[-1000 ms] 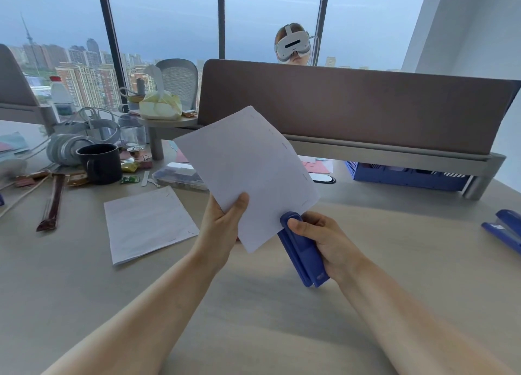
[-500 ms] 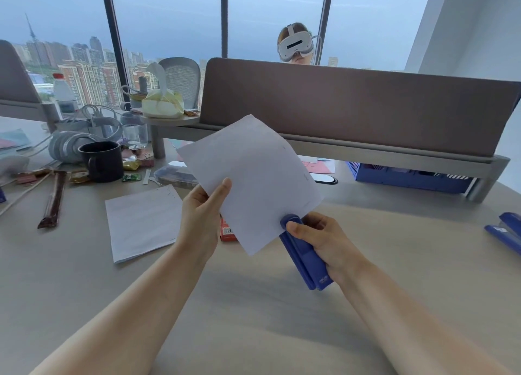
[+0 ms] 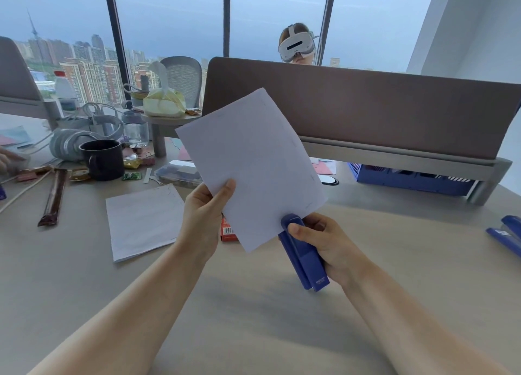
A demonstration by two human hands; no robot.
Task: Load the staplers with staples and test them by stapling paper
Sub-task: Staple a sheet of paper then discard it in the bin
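My left hand (image 3: pixel 204 217) pinches the left edge of a white sheet of paper (image 3: pixel 253 160), held up tilted above the desk. My right hand (image 3: pixel 324 242) grips a blue stapler (image 3: pixel 303 255), thumb on its top, with its nose closed over the sheet's lower right edge. A red staple box (image 3: pixel 227 229) lies on the desk, partly hidden behind the sheet. A second stack of white paper (image 3: pixel 142 219) lies flat to the left. Another blue stapler (image 3: pixel 507 233) rests at the right edge of the desk.
A black mug (image 3: pixel 103 159), snack wrappers, cables and a clear plastic case (image 3: pixel 177 174) crowd the far left. A brown desk divider (image 3: pixel 366 112) runs across the back with a blue basket (image 3: pixel 408 180) under its shelf. A person wearing a white headset sits behind it.
My left hand slid up the sheet's left edge, uncovering the red staple box. The paper and the stapler shifted slightly; my right hand kept its grip.
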